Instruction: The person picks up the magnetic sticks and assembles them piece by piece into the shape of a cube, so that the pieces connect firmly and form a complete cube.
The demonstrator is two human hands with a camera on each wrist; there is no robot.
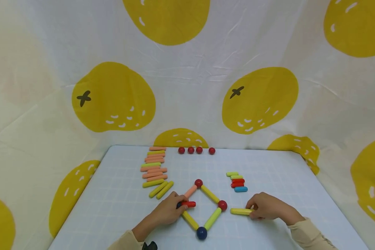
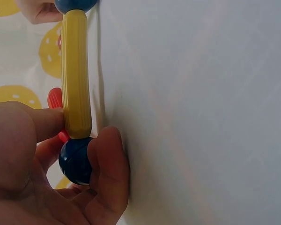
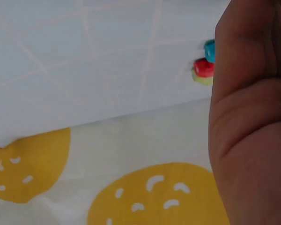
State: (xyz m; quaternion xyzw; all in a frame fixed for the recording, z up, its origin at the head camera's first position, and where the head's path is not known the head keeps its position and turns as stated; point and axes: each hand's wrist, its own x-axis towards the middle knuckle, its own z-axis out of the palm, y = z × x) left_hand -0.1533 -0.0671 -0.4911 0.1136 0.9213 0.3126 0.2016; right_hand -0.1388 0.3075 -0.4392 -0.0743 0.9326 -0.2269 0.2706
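Left hand (image 1: pixel 170 209): fingers curled round the blue ball (image 2: pixel 75 161) at the diamond's left corner, maybe to keep it still.
Red stick (image 1: pixel 190 204): pokes out by that ball; I can't tell if it is joined.
Right hand (image 1: pixel 267 207): pinches one end of the yellow stick (image 1: pixel 240 211), so the other end is free.
Diamond (image 1: pixel 210 194): sticks and balls, on the table (image 1: pixel 90 215) between the hands.
Short sticks (image 1: pixel 237 181): right side, perhaps sorted by size.
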